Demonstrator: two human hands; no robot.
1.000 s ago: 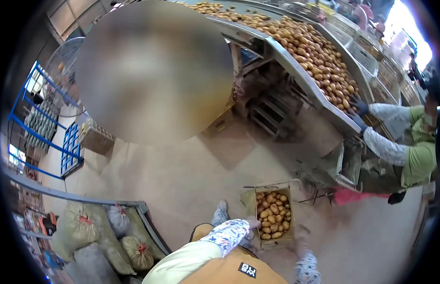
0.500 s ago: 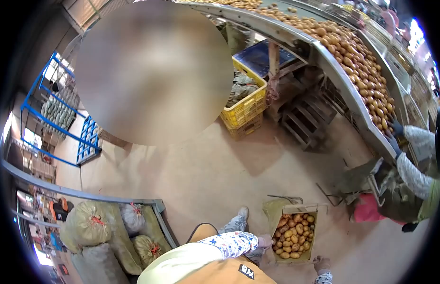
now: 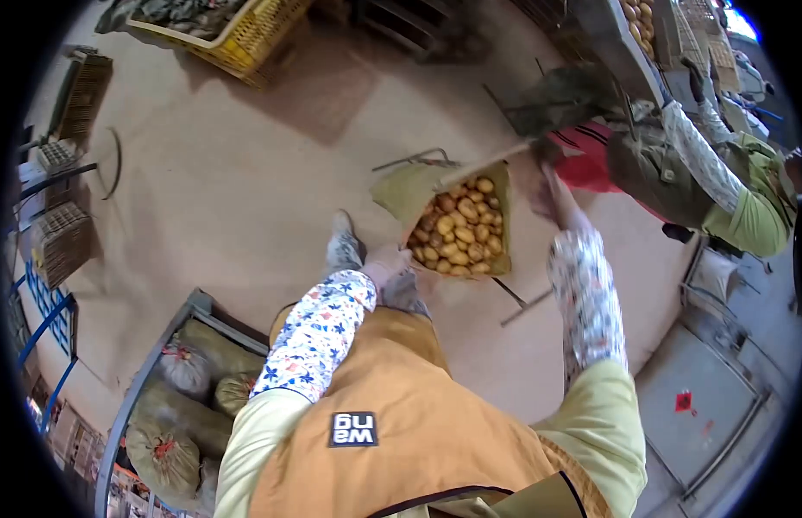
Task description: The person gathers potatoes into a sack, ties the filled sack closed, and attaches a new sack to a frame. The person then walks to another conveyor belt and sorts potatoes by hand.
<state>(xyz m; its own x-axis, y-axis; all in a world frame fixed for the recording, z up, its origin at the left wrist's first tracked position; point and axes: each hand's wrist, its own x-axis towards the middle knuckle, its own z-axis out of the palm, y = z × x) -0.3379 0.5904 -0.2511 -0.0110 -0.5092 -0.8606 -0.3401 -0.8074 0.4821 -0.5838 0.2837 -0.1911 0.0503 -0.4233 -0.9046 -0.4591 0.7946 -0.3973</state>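
An open green woven sack [image 3: 398,192] full of potatoes [image 3: 457,231] stands on the floor in front of me. My left hand [image 3: 386,262] is closed on the sack's near left rim. Beyond the sack, my right hand [image 3: 547,192] reaches forward past its right side, smeared by motion; its fingers cannot be made out. Close to that hand, a pale wooden bar [image 3: 480,167] slants across the far edge of the sack's mouth. Thin metal legs [image 3: 526,309] of a stand stick out beneath the sack.
Yellow crate [image 3: 261,43] stands far left. Filled, tied sacks [image 3: 163,457] lie inside a metal-framed cart [image 3: 129,406] at near left. A co-worker [image 3: 720,190] sits on the right beside the potato conveyor [image 3: 621,39]. A grey panel [image 3: 703,406] is at near right.
My view has tipped down and turned right. My right hand has moved from the sack's near right side to beyond its far right side, and the wooden bar is now slanted. My left hand stays at the rim.
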